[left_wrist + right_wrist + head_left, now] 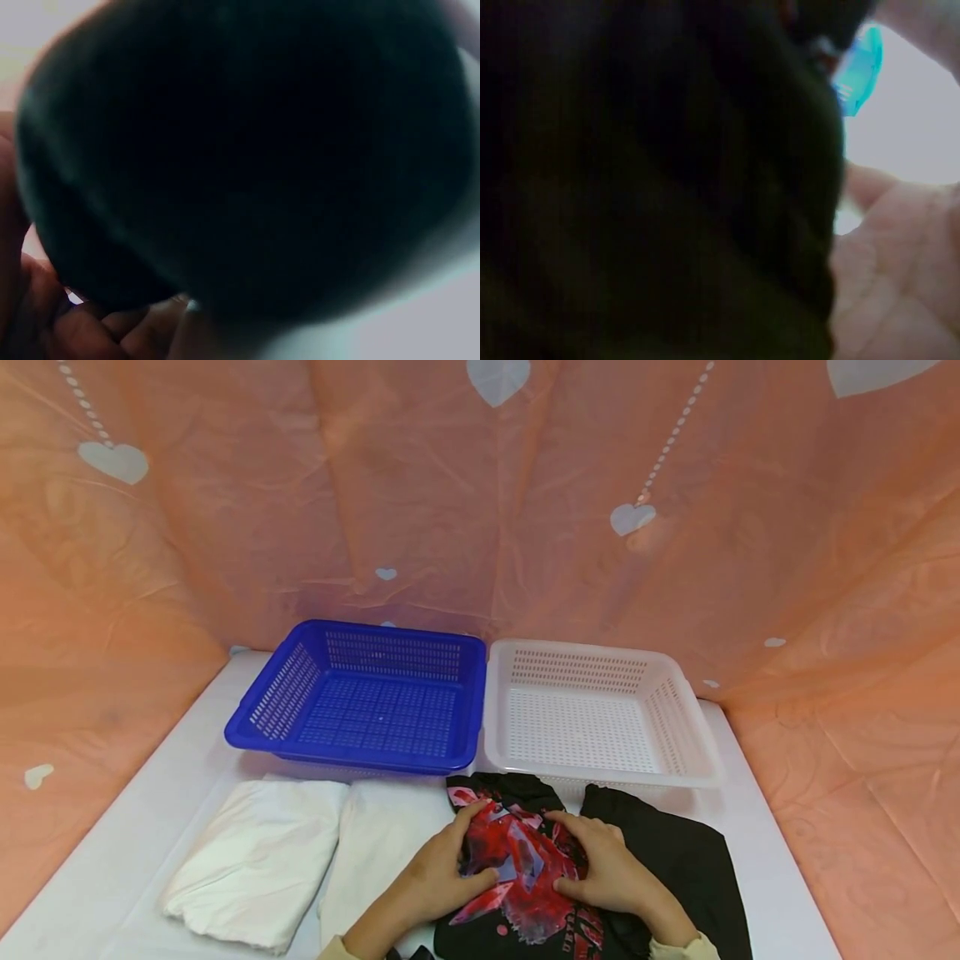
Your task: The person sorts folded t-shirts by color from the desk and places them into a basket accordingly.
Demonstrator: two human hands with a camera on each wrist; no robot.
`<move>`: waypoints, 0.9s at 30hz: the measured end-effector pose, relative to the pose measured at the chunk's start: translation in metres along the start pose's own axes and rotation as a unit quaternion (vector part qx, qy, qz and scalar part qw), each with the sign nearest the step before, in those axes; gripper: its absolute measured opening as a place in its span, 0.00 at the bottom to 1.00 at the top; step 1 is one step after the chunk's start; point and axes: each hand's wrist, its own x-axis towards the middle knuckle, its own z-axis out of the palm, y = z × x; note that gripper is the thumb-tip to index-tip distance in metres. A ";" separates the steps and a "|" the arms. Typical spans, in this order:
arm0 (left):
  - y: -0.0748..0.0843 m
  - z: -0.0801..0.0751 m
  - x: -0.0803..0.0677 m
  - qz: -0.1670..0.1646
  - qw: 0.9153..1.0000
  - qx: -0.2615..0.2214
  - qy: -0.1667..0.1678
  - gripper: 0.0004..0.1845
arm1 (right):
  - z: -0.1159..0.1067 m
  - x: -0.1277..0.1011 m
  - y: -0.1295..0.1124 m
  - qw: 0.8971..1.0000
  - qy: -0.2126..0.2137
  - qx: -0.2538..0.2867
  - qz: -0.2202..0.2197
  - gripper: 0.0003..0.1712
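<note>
A bunched black T-shirt (pixel 525 868) with a red and pink print lies at the front middle of the table. My left hand (pixel 438 877) grips its left side, and my right hand (pixel 611 872) holds its right side; both thumbs rest on the print. In the left wrist view, dark cloth (pixel 247 165) fills most of the picture, with curled fingers (pixel 90 330) below it. Dark cloth (pixel 660 187) also covers much of the right wrist view, beside the palm (pixel 900 277). Fingertips are partly hidden by the fabric.
A blue basket (pixel 375 760) and a white basket (pixel 607 772) stand side by side at the back. White folded cloth (pixel 258 860) and another white cloth (pixel 382 827) lie left; a black folded garment (pixel 675 852) lies right. An orange curtain (pixel 480 527) encloses the table.
</note>
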 end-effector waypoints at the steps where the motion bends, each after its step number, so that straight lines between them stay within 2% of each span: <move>1: 0.000 0.000 0.000 0.000 1.000 0.000 -0.001 0.45 | 0.000 0.000 0.000 1.000 0.000 0.005 -0.003 0.44; 9: -0.003 -0.001 0.001 0.000 1.000 -0.016 -0.013 0.45 | 0.000 0.003 0.000 1.000 -0.009 0.023 -0.017 0.41; 22: -0.002 0.002 -0.004 0.006 0.999 -0.041 -0.012 0.43 | 0.001 0.004 -0.001 0.997 -0.047 0.061 -0.031 0.43; 27: -0.002 0.002 -0.006 0.016 0.999 -0.044 -0.004 0.43 | 0.000 0.004 -0.004 0.996 -0.042 0.082 -0.021 0.42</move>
